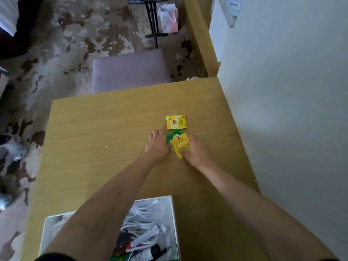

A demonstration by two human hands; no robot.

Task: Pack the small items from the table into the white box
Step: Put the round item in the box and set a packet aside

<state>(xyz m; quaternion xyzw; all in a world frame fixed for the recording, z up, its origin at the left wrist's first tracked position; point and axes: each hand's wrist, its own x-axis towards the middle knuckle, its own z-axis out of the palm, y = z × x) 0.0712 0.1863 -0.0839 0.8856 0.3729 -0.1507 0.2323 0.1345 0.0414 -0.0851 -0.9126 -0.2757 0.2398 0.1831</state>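
Note:
A small pile of tea sachets lies on the wooden table (94, 147): a yellow sachet (180, 143) on top of a green sachet (174, 135). My right hand (195, 151) pinches the near edge of the yellow sachet. My left hand (157, 145) rests flat on the table, fingers touching the pile's left side. Another yellow sachet (176, 122) lies alone just beyond the pile. The white box (174, 219) stands at the table's near edge under my left forearm, holding white cables, tubes and other small things.
A white wall (291, 110) runs along the table's right side. A mauve padded chair seat (130, 70) stands at the far edge. Patterned carpet lies to the left, with someone's shoes (13, 147) near the table's left edge.

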